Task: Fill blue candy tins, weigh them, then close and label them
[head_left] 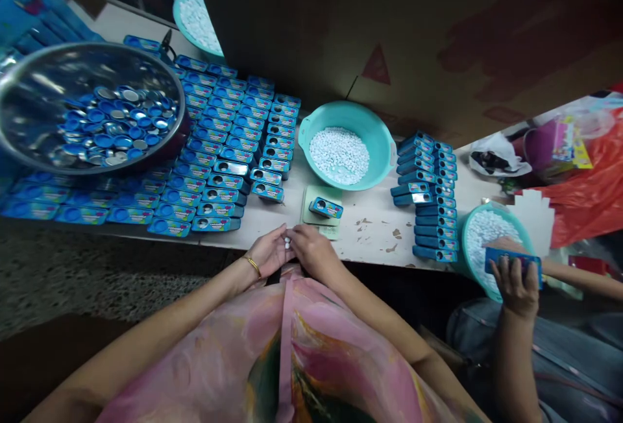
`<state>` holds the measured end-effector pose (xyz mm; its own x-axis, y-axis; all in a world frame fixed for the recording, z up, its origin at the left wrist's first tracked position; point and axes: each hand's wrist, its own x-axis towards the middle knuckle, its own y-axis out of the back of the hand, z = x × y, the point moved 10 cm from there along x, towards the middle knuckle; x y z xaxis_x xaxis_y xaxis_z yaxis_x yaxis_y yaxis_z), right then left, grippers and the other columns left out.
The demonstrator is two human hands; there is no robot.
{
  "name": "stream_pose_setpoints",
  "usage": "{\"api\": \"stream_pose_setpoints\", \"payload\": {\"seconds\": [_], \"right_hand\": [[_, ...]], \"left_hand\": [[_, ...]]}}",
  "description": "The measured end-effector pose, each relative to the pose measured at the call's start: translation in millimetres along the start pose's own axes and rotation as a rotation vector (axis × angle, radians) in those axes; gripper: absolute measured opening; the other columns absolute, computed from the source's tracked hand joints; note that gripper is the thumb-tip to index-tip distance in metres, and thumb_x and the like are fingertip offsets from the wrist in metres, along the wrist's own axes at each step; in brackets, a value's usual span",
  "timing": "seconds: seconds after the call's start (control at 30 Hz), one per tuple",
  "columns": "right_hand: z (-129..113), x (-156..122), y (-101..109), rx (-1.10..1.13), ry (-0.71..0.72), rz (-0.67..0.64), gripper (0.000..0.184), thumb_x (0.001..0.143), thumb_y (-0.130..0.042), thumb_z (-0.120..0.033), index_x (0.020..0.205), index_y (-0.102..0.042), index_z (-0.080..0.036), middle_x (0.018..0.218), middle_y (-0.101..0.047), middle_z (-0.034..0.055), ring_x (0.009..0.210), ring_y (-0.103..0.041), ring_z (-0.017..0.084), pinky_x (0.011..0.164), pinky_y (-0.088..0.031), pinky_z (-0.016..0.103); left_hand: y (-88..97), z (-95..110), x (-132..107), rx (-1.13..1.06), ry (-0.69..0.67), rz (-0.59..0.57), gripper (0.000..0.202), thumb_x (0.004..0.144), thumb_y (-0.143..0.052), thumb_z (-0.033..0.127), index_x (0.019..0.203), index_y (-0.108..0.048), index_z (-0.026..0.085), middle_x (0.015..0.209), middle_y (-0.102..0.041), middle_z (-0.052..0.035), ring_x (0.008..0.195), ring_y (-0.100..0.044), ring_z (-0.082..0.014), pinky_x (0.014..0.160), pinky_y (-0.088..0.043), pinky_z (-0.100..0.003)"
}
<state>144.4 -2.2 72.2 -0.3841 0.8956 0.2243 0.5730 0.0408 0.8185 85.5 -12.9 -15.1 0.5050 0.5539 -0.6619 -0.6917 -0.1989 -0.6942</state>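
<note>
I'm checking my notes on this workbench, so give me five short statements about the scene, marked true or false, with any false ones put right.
1. A few white pellets show between the person's left hand and right hand. True.
2. The big metal bowl is filled with white pellets. False: it holds blue and silver discs.
3. A blue tin rests on the pale green platform. True.
4. The gold bracelet is on the person's right wrist. False: it is on the left wrist.
5. The turquoise basin beyond the hands is empty. False: loose white pellets lie in it.
</note>
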Motion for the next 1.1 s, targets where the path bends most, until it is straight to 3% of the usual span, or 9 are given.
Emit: {"api": "stream_pose_setpoints", "payload": {"seconds": [0.1, 0.2, 0.27, 0.33, 0.43, 0.5, 0.63, 0.8, 1.1], "right_hand": [[-20.9, -2.5, -36.8, -0.062, 0.093, -0.15, 0.027, 0.077, -0.053, -0.027, 0.101, -0.054, -0.014, 0.091, -0.056, 0.0089, 0.08, -0.05, 0.019, 0.07, -0.044, 0.029], [-29.5, -4.2, -46.3, 0.021, 0.183, -0.169, 0.02, 0.077, -0.052, -0.025, 0.093, -0.057, -0.014, 0.085, -0.058, 0.0075, 0.076, -0.05, 0.018, 0.07, -0.044, 0.029], [-24.5, -3.2, -35.0, 0.105, 0.17, -0.113, 0.016, 0.079, -0.048, -0.018, 0.091, -0.058, -0.015, 0.085, -0.059, 0.0059, 0.079, -0.051, 0.016, 0.074, -0.043, 0.028], [-7.2, -0.4, -9.8, 0.232, 0.083, 0.014, 0.016, 0.08, -0.046, -0.016, 0.091, -0.059, -0.017, 0.085, -0.059, 0.0042, 0.082, -0.052, 0.014, 0.077, -0.043, 0.026], [38.2, 0.8, 36.1, 0.405, -0.122, 0.266, 0.015, 0.081, -0.047, -0.019, 0.089, -0.059, -0.018, 0.085, -0.059, 0.0035, 0.079, -0.054, 0.012, 0.072, -0.045, 0.024], [65.3, 2.2, 54.8, 0.427, -0.221, 0.349, 0.016, 0.08, -0.047, -0.021, 0.089, -0.06, -0.018, 0.087, -0.058, 0.0038, 0.077, -0.055, 0.011, 0.068, -0.046, 0.023], [91.6, 11.6, 59.6, 0.34, -0.276, 0.321, 0.017, 0.079, -0.047, -0.02, 0.088, -0.06, -0.019, 0.088, -0.059, 0.0039, 0.081, -0.055, 0.013, 0.071, -0.046, 0.024], [100.0, 5.4, 60.4, 0.255, -0.294, 0.348, 0.021, 0.078, -0.044, -0.017, 0.092, -0.06, -0.019, 0.093, -0.06, 0.0045, 0.088, -0.055, 0.014, 0.076, -0.045, 0.027], [131.6, -58.9, 120.7, 0.199, -0.471, 0.682, 0.019, 0.082, -0.043, -0.022, 0.089, -0.059, -0.018, 0.087, -0.06, 0.0046, 0.082, -0.056, 0.013, 0.069, -0.046, 0.026]], "left_hand": [[5.9, -10.1, -6.5, -0.013, 0.057, 0.007, 0.019, 0.082, -0.046, 0.025, 0.079, -0.057, 0.01, 0.075, -0.063, -0.0083, 0.072, -0.061, -0.0162, 0.075, -0.049, -0.033], [20.6, -12.7, -8.9, 0.011, 0.075, 0.036, 0.018, 0.082, -0.046, 0.024, 0.083, -0.056, 0.009, 0.078, -0.063, -0.0092, 0.072, -0.061, -0.0162, 0.073, -0.05, -0.033], [29.9, -9.4, -7.8, 0.027, 0.05, 0.07, 0.017, 0.082, -0.047, 0.022, 0.083, -0.057, 0.008, 0.077, -0.063, -0.0092, 0.07, -0.061, -0.0158, 0.072, -0.05, -0.031], [34.0, -7.4, -6.2, 0.044, 0.042, 0.087, 0.018, 0.081, -0.048, 0.022, 0.085, -0.058, 0.007, 0.08, -0.064, -0.0114, 0.075, -0.062, -0.0172, 0.074, -0.05, -0.031], [33.0, -7.9, -4.6, 0.09, 0.062, 0.094, 0.025, 0.081, -0.048, 0.023, 0.092, -0.059, 0.004, 0.091, -0.064, -0.0181, 0.085, -0.061, -0.0214, 0.079, -0.049, -0.031], [31.0, -7.2, -4.1, 0.107, 0.055, 0.1, 0.027, 0.081, -0.048, 0.023, 0.095, -0.059, 0.002, 0.095, -0.063, -0.0205, 0.088, -0.061, -0.0227, 0.079, -0.049, -0.031], [28.7, -6.4, -3.4, 0.098, 0.033, 0.111, 0.025, 0.081, -0.047, 0.022, 0.094, -0.06, 0.004, 0.095, -0.063, -0.0207, 0.088, -0.061, -0.0229, 0.076, -0.05, -0.031], [27.7, -4.7, -5.1, 0.098, 0.025, 0.107, 0.025, 0.081, -0.048, 0.022, 0.094, -0.06, 0.004, 0.094, -0.064, -0.0203, 0.087, -0.062, -0.0228, 0.076, -0.05, -0.032], [33.7, 7.4, -4.2, 0.103, -0.028, 0.135, 0.023, 0.08, -0.048, 0.02, 0.092, -0.061, 0.004, 0.09, -0.065, -0.018, 0.085, -0.062, -0.0219, 0.075, -0.051, -0.031]]}}
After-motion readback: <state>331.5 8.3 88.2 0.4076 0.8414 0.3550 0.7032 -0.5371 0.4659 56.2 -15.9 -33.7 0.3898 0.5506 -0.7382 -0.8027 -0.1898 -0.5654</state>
